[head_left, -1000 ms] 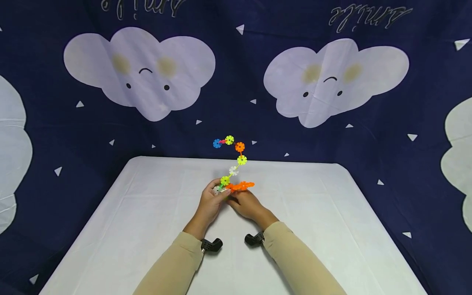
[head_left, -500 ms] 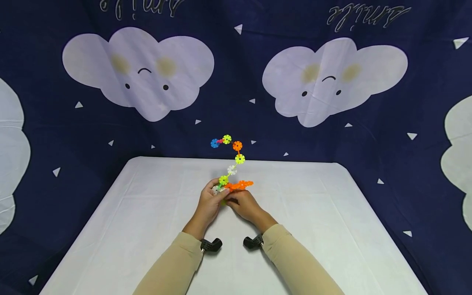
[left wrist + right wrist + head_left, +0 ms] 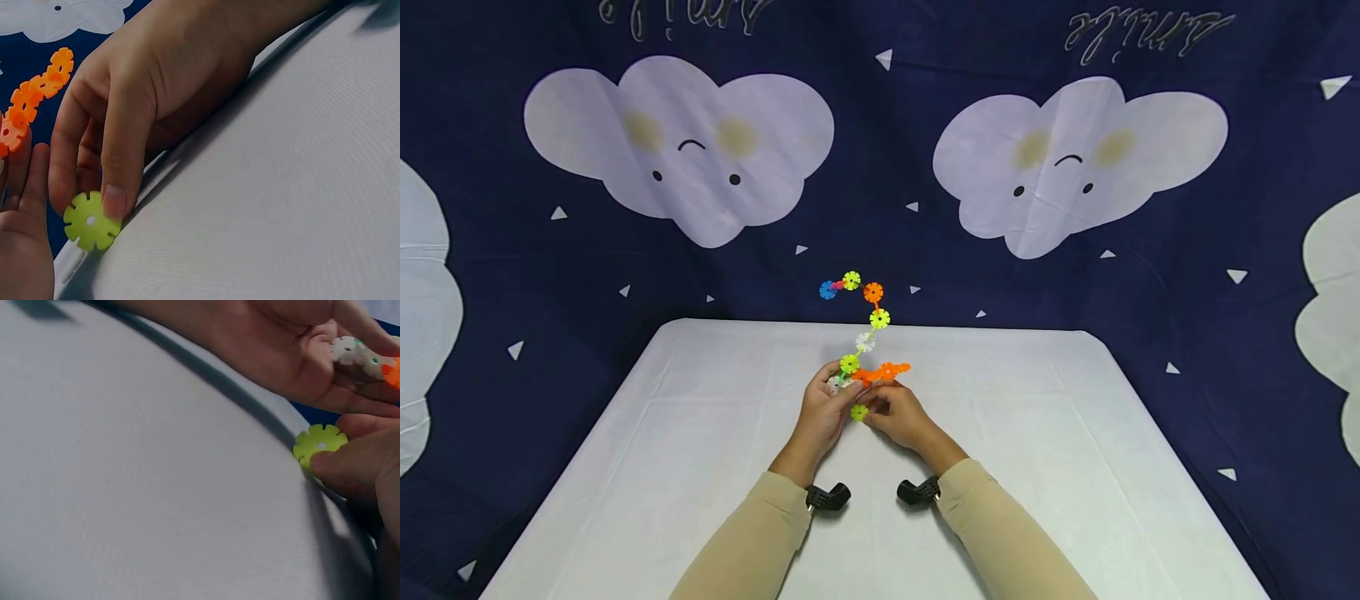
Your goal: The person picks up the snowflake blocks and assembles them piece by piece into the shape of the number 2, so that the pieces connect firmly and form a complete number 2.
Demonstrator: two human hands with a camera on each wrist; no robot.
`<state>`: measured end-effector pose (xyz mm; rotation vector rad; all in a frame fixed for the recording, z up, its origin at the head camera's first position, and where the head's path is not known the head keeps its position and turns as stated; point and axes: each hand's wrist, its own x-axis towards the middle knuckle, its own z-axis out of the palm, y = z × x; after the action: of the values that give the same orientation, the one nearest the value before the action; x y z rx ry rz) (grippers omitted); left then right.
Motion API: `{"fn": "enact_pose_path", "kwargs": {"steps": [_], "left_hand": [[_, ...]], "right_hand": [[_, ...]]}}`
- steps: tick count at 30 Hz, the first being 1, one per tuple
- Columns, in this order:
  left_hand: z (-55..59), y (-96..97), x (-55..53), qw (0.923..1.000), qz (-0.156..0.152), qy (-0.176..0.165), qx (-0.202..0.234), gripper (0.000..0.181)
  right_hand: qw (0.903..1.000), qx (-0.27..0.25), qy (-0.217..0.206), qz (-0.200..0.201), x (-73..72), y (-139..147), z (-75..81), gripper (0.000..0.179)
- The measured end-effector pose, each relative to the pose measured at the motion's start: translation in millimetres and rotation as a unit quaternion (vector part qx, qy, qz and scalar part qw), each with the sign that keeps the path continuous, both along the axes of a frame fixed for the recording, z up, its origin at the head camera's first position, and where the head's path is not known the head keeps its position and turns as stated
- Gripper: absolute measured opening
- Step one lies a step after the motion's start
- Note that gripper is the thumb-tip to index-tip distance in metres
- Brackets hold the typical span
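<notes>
My left hand (image 3: 822,410) holds a linked chain of notched snowflake discs (image 3: 880,318), thumb across its lower end. The chain curves up and away through yellow-green, white, yellow, orange and pink discs to a blue disc (image 3: 827,290) at the tip. A branch of orange discs (image 3: 887,372) sticks out to the right, over my right hand (image 3: 910,421). Between thumb and finger, my right hand pinches a single yellow-green disc (image 3: 87,219), apart from the chain. White discs (image 3: 345,350) lie against the left palm in the right wrist view.
A white-covered table (image 3: 1030,500) spreads under both forearms. Behind its far edge hangs a dark blue cloth (image 3: 880,167) printed with clouds and triangles. Each wrist carries a black camera mount (image 3: 829,497).
The chain has swung slightly to the left and up with the left hand. The yellow-green disc in my right hand, mostly hidden before, now shows below the left thumb.
</notes>
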<state>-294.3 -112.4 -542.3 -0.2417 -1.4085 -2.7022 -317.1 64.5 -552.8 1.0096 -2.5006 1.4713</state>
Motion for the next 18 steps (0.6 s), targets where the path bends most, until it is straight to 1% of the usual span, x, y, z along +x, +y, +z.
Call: {"fn": "enact_pose_path", "kwargs": {"steps": [5,7,10,12,16,18], "left_hand": [[1.8,-1.7,1.0,0.9999,0.01,0.001,-0.001,0.047],[2.0,-2.2,1.0,0.9999,0.015,-0.001,-0.003,0.047],[2.1,-2.4,0.7,0.9998,0.021,-0.006,-0.004,0.047],[1.8,-2.4,0.5,0.9997,0.022,-0.007,0.0,0.048],[1.4,-2.5,0.6,0.9997,0.018,-0.008,0.012,0.049],[1.4,-2.8,0.8,0.9998,0.015,-0.009,0.014,0.05]], "right_hand": [[0.9975,-0.037,-0.056,-0.02,4.9,8.1,2.9,0.022],[0.9945,-0.056,-0.081,-0.035,6.0,13.1,4.4,0.02],[0.988,-0.096,-0.102,-0.065,6.0,22.2,6.8,0.018],[0.9803,-0.133,-0.12,-0.085,5.7,29.4,8.2,0.018],[0.9581,-0.213,-0.15,-0.119,4.6,42.9,9.7,0.022],[0.9477,-0.243,-0.159,-0.131,5.3,48.9,12.3,0.026]]}}
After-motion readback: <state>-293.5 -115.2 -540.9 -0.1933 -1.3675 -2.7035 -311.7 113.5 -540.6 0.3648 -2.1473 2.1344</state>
